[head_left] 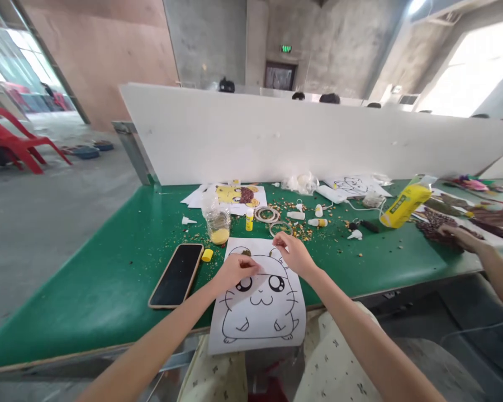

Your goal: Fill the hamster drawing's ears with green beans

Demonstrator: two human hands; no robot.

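Note:
A sheet with a hamster line drawing (262, 321) lies in front of me, its lower part hanging past the table's edge. My left hand (235, 272) is over the drawing's forehead, thumb and fingers closed in a pinch; whatever they hold is too small to make out. At the drawing's right ear, my right hand (294, 254) is also pinched, its fingertips near a ring-shaped coil (280, 228). Dark grains fill part of the left ear (246, 253). Beyond the sheet stand a yellow glue stick (249, 220) and a plastic bottle with yellow grains (220, 234).
A phone (176, 276) and a yellow cap (207, 255) lie left of the sheet. Scattered seeds, small glue bottles (317, 222) and a yellow packet (406, 202) lie to the right. A co-worker's hands (463, 237) are at the far right. A white partition (276, 139) borders the table's back.

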